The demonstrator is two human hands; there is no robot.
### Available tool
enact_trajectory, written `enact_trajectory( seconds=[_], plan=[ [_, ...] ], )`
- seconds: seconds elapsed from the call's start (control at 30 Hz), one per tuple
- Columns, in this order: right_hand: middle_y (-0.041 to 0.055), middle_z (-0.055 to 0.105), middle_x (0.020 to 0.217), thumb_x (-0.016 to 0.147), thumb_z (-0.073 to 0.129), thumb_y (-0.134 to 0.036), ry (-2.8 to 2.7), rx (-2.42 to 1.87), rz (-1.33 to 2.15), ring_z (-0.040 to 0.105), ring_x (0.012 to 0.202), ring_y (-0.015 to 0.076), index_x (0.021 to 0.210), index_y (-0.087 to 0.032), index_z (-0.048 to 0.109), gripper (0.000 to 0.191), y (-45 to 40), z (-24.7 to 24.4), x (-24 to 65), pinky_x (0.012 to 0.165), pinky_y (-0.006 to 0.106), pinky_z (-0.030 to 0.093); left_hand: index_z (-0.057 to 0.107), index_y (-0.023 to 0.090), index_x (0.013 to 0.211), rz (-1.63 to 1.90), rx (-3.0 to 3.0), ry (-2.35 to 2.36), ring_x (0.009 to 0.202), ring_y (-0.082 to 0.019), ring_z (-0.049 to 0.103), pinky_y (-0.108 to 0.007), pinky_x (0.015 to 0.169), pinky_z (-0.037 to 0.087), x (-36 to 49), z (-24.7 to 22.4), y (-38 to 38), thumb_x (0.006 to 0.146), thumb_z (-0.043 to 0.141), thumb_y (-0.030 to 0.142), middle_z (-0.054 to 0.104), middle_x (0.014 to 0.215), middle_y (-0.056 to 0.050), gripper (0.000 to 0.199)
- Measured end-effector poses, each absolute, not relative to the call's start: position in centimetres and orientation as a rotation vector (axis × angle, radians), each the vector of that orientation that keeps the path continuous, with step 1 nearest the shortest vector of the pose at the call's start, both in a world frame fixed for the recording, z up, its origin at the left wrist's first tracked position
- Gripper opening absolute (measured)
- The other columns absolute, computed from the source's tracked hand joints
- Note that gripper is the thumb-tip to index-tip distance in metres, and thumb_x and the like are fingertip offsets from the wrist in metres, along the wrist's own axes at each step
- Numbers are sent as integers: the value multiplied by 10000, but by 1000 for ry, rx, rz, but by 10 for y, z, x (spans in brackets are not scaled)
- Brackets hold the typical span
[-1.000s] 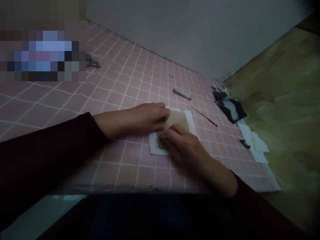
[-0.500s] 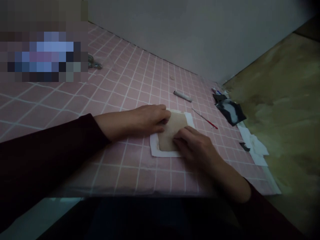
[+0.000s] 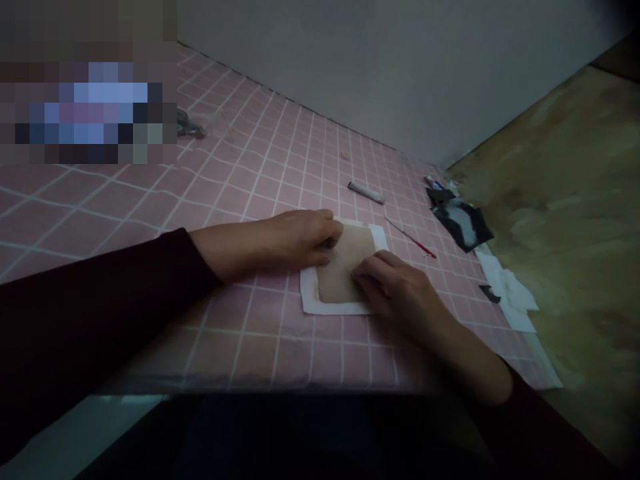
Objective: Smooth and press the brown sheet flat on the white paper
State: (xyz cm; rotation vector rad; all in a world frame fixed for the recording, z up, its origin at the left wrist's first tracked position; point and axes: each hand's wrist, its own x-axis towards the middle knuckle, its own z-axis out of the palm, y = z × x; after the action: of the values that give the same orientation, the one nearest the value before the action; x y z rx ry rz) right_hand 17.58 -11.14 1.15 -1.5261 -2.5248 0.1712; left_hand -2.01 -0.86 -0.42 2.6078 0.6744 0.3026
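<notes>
A flat beige rectangular piece [image 3: 336, 283] lies on a slightly larger white sheet [image 3: 311, 303], whose margin shows along the left, bottom and upper right. My left hand [image 3: 305, 237] rests over the upper left edge of both, its fingers curled in and closed. Whatever is under those fingertips is hidden. On the right side of the beige piece, my right hand [image 3: 400, 283] has its thumb and fingers pinched together just above or against the surface. What the pinch holds, if anything, is too small and dark to make out.
Beyond the hands lie a grey tube [image 3: 367, 193] and a thin red-handled tool [image 3: 411, 237] on the pink checked tablecloth [image 3: 260, 180]. A black packet [image 3: 463, 223] and white paper pieces [image 3: 507, 293] lie along the right edge. Metal scissors-like handles [image 3: 191, 125] show far left.
My right hand has shifted slightly to the right across the beige piece, fingers still pinched. My left hand stays almost where it was.
</notes>
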Motion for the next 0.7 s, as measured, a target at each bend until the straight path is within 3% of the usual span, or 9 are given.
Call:
enact_trajectory(
  seconds=[0.17, 0.37, 0.57, 0.7],
  plan=[
    [36, 523, 818, 900, 405, -135, -2552, -1323, 304, 491, 697, 137, 861, -176, 520, 128, -108, 8, 155, 661, 264, 411, 516, 189, 835, 298, 2591, 724, 721, -127, 494, -259, 635, 373, -19, -2, -10, 808, 485, 282, 503, 887, -21, 102],
    [22, 511, 776, 863, 480, -126, -2466, -1525, 170, 497, 674, 139, 810, -186, 516, 88, -110, 11, 177, 616, 258, 392, 511, 206, 878, 317, 2600, 654, 729, -126, 499, -260, 657, 381, -21, -5, -8, 783, 534, 287, 508, 921, -13, 127],
    [47, 516, 846, 886, 432, -124, -2540, -1328, 223, 498, 707, 141, 889, -169, 562, 137, -106, 7, 155, 659, 267, 425, 500, 186, 828, 289, 2601, 697, 723, -123, 486, -256, 652, 373, -21, -2, -10, 817, 473, 260, 495, 893, -22, 79],
    [51, 529, 858, 908, 436, -153, -2520, -1458, 187, 514, 712, 140, 861, -161, 565, 137, -107, 6, 164, 647, 269, 417, 506, 197, 860, 326, 2605, 649, 727, -123, 490, -258, 645, 365, -21, -4, -9, 797, 486, 243, 494, 903, -14, 80]
  ],
)
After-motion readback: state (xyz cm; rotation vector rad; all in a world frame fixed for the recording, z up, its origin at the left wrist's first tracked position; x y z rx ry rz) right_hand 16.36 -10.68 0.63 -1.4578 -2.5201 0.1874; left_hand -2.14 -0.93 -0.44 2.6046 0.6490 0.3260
